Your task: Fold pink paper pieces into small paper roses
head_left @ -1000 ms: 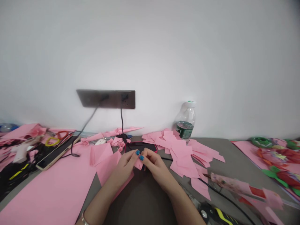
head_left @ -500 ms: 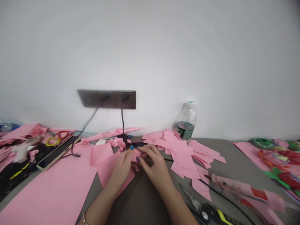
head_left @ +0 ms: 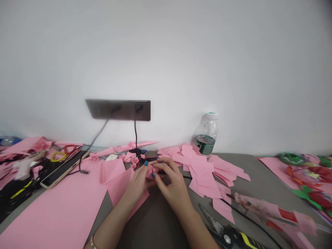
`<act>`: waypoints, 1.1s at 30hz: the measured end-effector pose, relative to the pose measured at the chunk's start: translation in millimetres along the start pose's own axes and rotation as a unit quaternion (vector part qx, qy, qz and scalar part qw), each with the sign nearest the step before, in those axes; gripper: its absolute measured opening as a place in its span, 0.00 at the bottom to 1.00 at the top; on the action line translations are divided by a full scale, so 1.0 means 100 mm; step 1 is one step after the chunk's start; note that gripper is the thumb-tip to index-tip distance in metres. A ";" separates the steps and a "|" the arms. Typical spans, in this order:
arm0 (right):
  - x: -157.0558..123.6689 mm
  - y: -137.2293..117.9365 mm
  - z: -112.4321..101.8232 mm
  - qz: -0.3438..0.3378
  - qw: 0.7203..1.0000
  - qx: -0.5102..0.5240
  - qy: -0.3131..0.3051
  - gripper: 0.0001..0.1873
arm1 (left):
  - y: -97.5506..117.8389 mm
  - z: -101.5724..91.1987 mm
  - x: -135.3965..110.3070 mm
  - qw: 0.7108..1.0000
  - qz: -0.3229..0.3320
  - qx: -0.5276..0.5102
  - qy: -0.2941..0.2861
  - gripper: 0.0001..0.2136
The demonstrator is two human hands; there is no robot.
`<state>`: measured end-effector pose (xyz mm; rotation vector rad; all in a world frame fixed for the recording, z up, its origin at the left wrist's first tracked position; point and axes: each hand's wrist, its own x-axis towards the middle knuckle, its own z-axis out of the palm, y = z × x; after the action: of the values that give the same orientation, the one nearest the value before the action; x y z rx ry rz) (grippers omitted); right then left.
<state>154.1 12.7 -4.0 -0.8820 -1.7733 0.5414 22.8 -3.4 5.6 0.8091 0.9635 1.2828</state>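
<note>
Between my two hands is a small folded piece of pink paper (head_left: 151, 171), partly covered by fingers. My left hand (head_left: 138, 181) pinches it from the left, its blue-nailed thumb on top. From the other side the fingertips of my right hand (head_left: 169, 180) close on the same piece. Just under my left forearm lies a larger pink sheet (head_left: 119, 185). Small crumpled pink paper pieces (head_left: 131, 158) sit right behind my hands. To the right, many cut pink paper pieces (head_left: 204, 173) are spread in an overlapping heap.
A bottle (head_left: 206, 135) stands against the wall. Pliers (head_left: 227, 237) and a paper-wrapped glue gun (head_left: 275, 209) lie front right, with a black cable. At left are a phone (head_left: 63, 169), scissors (head_left: 59, 156) and a big pink sheet (head_left: 59, 211). A socket panel (head_left: 119, 109) has two cords plugged in.
The fingers of both hands have shifted slightly around the small pink paper, which now looks more bunched. Everything else on the table stays where it was.
</note>
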 end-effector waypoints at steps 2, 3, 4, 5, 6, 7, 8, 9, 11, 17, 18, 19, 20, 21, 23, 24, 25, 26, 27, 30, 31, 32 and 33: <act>0.00 0.00 0.00 0.005 1.000 0.000 0.016 0.11 | 0.02 0.02 -0.02 0.999 -0.003 -0.014 -0.042 0.19; 0.01 0.01 0.00 0.008 1.000 0.004 0.022 0.10 | 0.03 0.03 -0.03 0.998 -0.004 -0.014 -0.057 0.18; 0.01 0.01 0.00 0.010 1.000 0.009 0.028 0.10 | 0.04 0.04 -0.04 0.998 -0.001 -0.007 -0.066 0.18; 0.02 0.01 0.00 0.013 0.999 0.015 0.034 0.10 | 0.04 0.04 -0.05 0.998 0.003 0.000 -0.070 0.17; 0.02 0.01 0.00 0.014 0.999 0.022 0.039 0.10 | 0.04 0.05 -0.05 0.997 0.005 0.006 -0.071 0.17; 0.03 0.01 -0.01 0.014 0.999 0.029 0.043 0.10 | 0.05 0.05 -0.06 0.998 0.005 0.009 -0.068 0.17; 0.03 0.01 -0.01 0.015 0.998 0.037 0.044 0.11 | 0.05 0.05 -0.06 0.998 0.007 0.009 -0.062 0.17; 0.03 0.01 -0.01 0.016 0.998 0.044 0.045 0.11 | 0.05 0.05 -0.06 0.998 0.008 0.007 -0.055 0.17; 0.03 0.01 -0.01 0.016 0.997 0.056 0.043 0.12 | 0.05 0.05 -0.06 0.999 0.013 0.005 -0.041 0.16; 0.03 0.02 -0.02 0.010 0.997 0.059 0.039 0.13 | 0.06 0.05 -0.06 0.999 0.028 0.025 -0.022 0.16; 0.03 0.01 -0.02 0.010 0.997 0.059 0.039 0.13 | 0.06 0.04 -0.06 0.999 0.031 0.030 -0.019 0.17; 0.03 0.01 -0.02 0.011 0.997 0.058 0.040 0.12 | 0.06 0.04 -0.06 0.999 0.033 0.036 -0.016 0.17; 0.03 0.01 -0.02 0.011 0.997 0.058 0.041 0.11 | 0.06 0.04 -0.06 0.998 0.035 0.041 -0.015 0.17; 0.03 0.01 -0.02 0.012 0.997 0.057 0.043 0.09 | 0.06 0.03 -0.06 0.998 0.035 0.046 -0.015 0.18; 0.03 0.00 -0.02 0.013 0.997 0.056 0.047 0.07 | 0.07 0.03 -0.06 0.997 0.036 0.059 -0.022 0.19; 0.03 0.00 -0.02 0.014 0.997 0.055 0.050 0.06 | 0.07 0.04 -0.06 0.997 0.037 0.065 -0.029 0.19; 0.03 0.00 -0.02 0.016 0.997 0.055 0.054 0.06 | 0.08 0.04 -0.06 0.996 0.038 0.071 -0.036 0.18; 0.03 -0.01 -0.02 0.018 0.997 0.055 0.057 0.06 | 0.09 0.05 -0.07 0.996 0.040 0.076 -0.041 0.18; 0.03 -0.01 -0.02 0.020 0.996 0.056 0.060 0.06 | 0.09 0.05 -0.07 0.995 0.040 0.080 -0.042 0.18; 0.03 -0.03 -0.02 0.019 0.996 0.057 0.059 0.06 | 0.11 0.07 -0.08 0.995 0.041 0.086 -0.030 0.18; 0.03 -0.03 -0.02 0.016 0.997 0.057 0.057 0.05 | 0.11 0.07 -0.08 0.995 0.042 0.084 -0.028 0.18; 0.03 -0.03 -0.02 0.015 0.997 0.057 0.057 0.05 | 0.11 0.07 -0.08 0.995 0.043 0.082 -0.030 0.19; 0.03 -0.03 -0.02 0.014 0.997 0.055 0.057 0.05 | 0.11 0.07 -0.08 0.995 0.044 0.080 -0.034 0.19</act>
<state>154.2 13.0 0.4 -0.8453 -1.6138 0.5903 24.5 -9.7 19.2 1.0236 0.9931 1.2569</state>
